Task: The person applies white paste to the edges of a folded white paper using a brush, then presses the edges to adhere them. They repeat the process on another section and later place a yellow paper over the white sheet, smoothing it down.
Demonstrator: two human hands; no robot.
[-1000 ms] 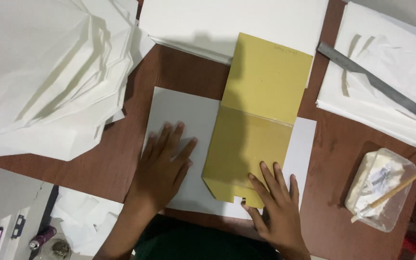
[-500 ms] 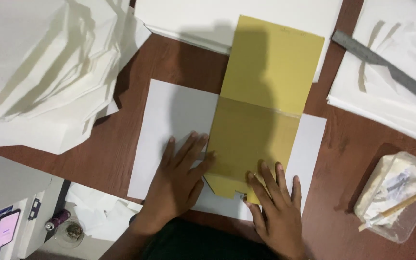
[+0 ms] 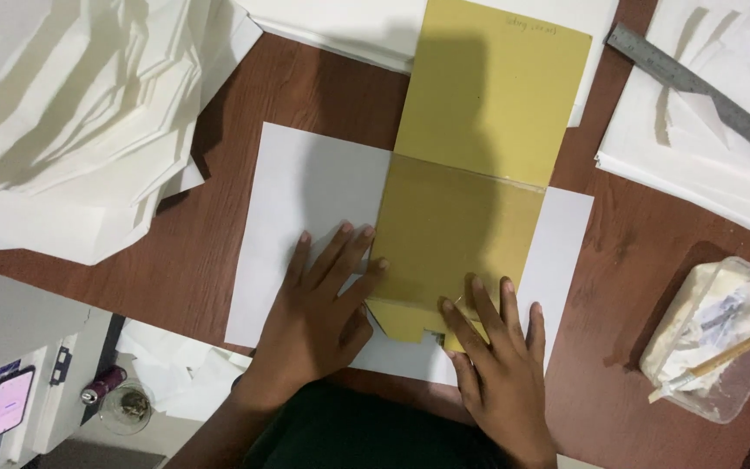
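One yellow cardboard template [image 3: 470,174], made of two panels joined at a taped seam, lies flat across one white paper sheet [image 3: 305,217] on the brown wooden table [image 3: 219,269]. Upper panel reaches over the edge of a white paper stack [image 3: 340,26] at the top of the view; lower panel ends in a notched tab near the table's front edge.

Two hands, both flat, nothing gripped. Left hand [image 3: 319,317]: palm down on the white sheet, fingers spread and extended, fingertips touching the left edge of the template's lower panel. Right hand [image 3: 501,369]: palm down, fingers extended, pressing the lower right corner of the template and the sheet beneath it.

Paper count: one sheet under the template; one flat stack at top; one stack at right [image 3: 687,156]; one loose heap of folded white sheets [image 3: 71,122] at left, number of sheets in it not countable. More crumpled paper [image 3: 175,373] shows below the table edge.

One steel ruler [image 3: 696,87] lies diagonally on the right stack.

Containers: one clear plastic tub [image 3: 722,339] at lower right of the table, holding a whitish paste-like mass, with one wooden stick [image 3: 740,347] resting in it and projecting over the rim. Below the table at lower left, one small round glass jar [image 3: 128,404], contents unclear, beside one small dark red bottle [image 3: 101,384]. One phone [image 3: 10,401] with lit screen nearby.
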